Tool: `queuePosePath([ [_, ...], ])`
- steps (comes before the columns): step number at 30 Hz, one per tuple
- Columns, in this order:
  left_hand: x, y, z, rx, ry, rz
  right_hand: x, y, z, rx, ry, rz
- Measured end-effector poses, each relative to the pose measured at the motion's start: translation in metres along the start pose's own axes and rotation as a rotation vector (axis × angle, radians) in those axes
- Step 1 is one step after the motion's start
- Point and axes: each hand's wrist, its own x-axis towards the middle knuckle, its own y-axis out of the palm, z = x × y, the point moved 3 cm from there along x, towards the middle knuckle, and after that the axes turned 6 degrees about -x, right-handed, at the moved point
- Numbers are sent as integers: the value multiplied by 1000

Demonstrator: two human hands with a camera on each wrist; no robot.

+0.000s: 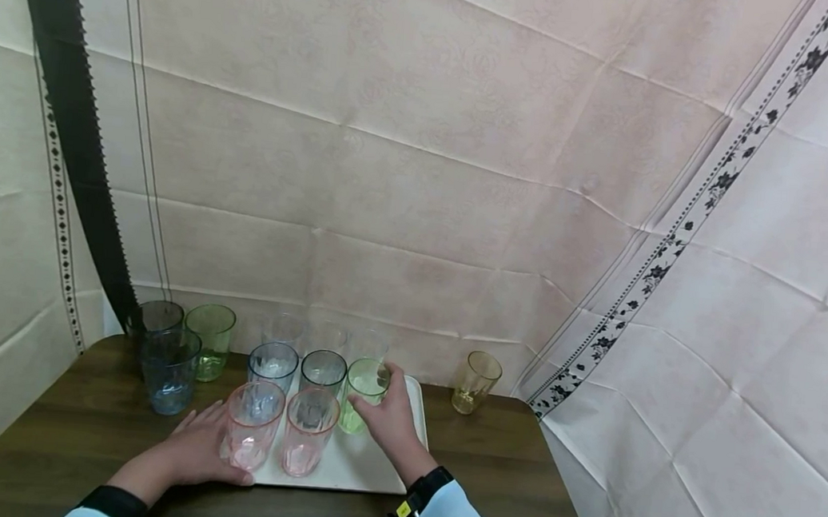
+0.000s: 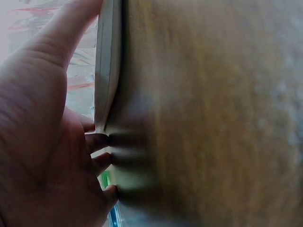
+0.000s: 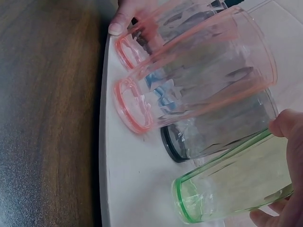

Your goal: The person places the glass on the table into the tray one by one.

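My right hand (image 1: 397, 421) grips a green glass (image 1: 354, 422) near its top, thumb on one side and fingers on the other. The glass stands upright on the white tray (image 1: 363, 471), at the right of the middle row. My left hand (image 1: 195, 445) holds the tray's front left corner, thumb at the front edge and fingers along the left side. Close beside that hand stands a pink glass (image 1: 250, 439); a second pink glass (image 1: 303, 443) is to its right. Behind them are a blue glass (image 1: 273, 363) and a dark grey glass (image 1: 323, 370).
Three clear glasses (image 1: 325, 335) form the back row. Left of the tray, on the wooden table (image 1: 48, 441), stand a blue glass (image 1: 169, 377), a green glass (image 1: 210, 348) and a dark glass (image 1: 161, 317). An amber glass (image 1: 473, 387) stands right. Cloth (image 1: 391, 169) hangs behind.
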Motion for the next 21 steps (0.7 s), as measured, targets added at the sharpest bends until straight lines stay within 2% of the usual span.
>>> queuePosePath([
  [13, -1, 0, 0, -6, 4, -4, 3, 3, -3, -15, 10, 2],
  [21, -1, 0, 0, -13, 7, -2, 3, 3, -3, -22, -19, -19],
])
